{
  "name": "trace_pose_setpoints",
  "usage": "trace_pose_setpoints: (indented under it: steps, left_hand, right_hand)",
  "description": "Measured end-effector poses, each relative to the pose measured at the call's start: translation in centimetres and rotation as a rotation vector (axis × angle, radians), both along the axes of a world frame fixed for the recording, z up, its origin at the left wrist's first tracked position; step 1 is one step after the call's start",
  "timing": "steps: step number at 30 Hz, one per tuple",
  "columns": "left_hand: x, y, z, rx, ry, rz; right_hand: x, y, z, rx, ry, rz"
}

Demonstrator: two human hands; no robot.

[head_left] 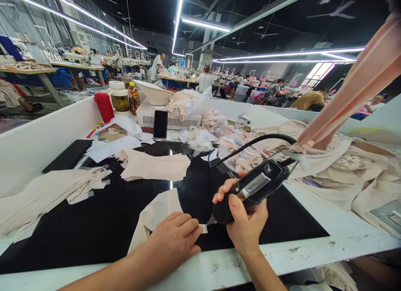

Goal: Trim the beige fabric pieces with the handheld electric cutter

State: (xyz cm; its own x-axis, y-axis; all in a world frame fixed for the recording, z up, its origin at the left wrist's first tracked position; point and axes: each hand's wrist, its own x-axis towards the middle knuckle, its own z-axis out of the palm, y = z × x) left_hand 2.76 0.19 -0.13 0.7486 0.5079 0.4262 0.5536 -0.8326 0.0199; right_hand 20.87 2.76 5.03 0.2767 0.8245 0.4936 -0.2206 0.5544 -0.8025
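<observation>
Clutched black tool [267, 174] in right hand [246, 224], pressed fabric [163, 205] under left hand [175, 240], probably for steadiness; couldn't tell if clenched!

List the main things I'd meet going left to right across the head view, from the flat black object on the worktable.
Flat black object, red container, white-lidded jar, yellow-capped bottle, left hand, black handheld tool, pink fabric strip.
</observation>
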Motion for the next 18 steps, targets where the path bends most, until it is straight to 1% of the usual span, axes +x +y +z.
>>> trace_pose_setpoints:
  steps: [6, 9, 15, 18]
  left_hand:
    - [0.01, 0.10, -0.43, 0.022, -0.024, -0.007]
    - [0.03, 0.16, -0.44, 0.014, -0.015, 0.002]
    - [0.02, 0.02, 0.05, -0.005, -0.009, 0.007]
    - [0.00, -0.05, 0.04, -0.012, 0.002, 0.007]
  right_hand:
    - [0.01, -0.07, 0.60, -0.012, -0.011, -0.023]
    - [0.42, -0.36, 0.82, 0.018, 0.004, -0.024]
    - [0.57, -0.86, 0.19, 0.011, 0.015, 0.000]
    - [0.29, -0.88, -0.05, 0.015, 0.010, 0.016]
